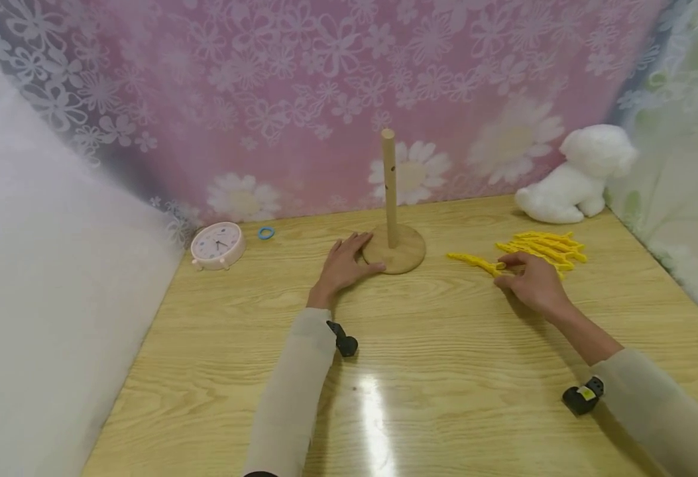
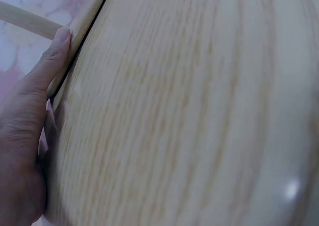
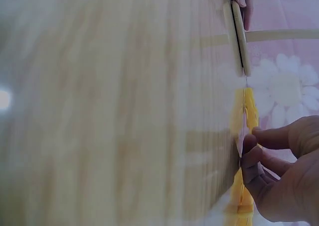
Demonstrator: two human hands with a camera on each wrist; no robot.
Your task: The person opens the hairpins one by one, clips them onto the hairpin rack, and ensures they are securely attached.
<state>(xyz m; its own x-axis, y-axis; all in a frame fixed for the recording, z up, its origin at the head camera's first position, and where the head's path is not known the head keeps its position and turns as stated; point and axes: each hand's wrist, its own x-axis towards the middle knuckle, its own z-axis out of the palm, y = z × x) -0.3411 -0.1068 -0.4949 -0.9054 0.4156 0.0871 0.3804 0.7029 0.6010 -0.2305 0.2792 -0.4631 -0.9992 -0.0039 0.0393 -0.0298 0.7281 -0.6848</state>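
A wooden stand (image 1: 394, 258) with a round base and an upright rod (image 1: 390, 192) stands near the back middle; dark spots mark the rod. My left hand (image 1: 344, 266) rests at the base's left edge, thumb and fingers spread along it. In the left wrist view the thumb (image 2: 56, 56) lies straight on the base rim. My right hand (image 1: 532, 283) pinches the near end of a yellow branch-shaped piece (image 1: 470, 259), which points left along the table. Several similar yellow pieces (image 1: 542, 245) lie piled just behind that hand, partly hidden by it.
A pink alarm clock (image 1: 218, 245) and a small blue ring (image 1: 266, 232) are at the back left. A white plush dog (image 1: 581, 175) sits at the back right. Flowered cloth (image 1: 301, 132) hangs behind the wooden table (image 1: 444, 371).
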